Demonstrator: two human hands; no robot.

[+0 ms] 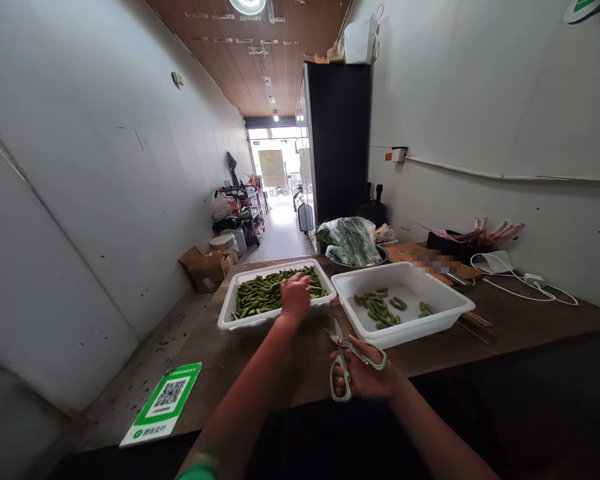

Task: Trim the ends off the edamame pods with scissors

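Observation:
My left hand (296, 297) reaches over the near side of a white tray (225, 316) heaped with green edamame pods (260, 293). Its fingers are down among the pods and slightly blurred, so their grip is unclear. Palm up, my right hand (369, 377) holds a pair of scissors (341, 343) with pale green handles. The blades are spread and point away from me. Just beyond the scissors, a second white tray (405, 333) has a small scatter of pods (380, 310) on its bottom.
Behind the trays, a bowl (383, 256) carries bagged leafy greens (355, 240). At the right are a wooden board (405, 253) with a knife (457, 279), skewers (477, 321) and a white cable (525, 293). A green QR-code card (167, 400) lies at the table's left edge.

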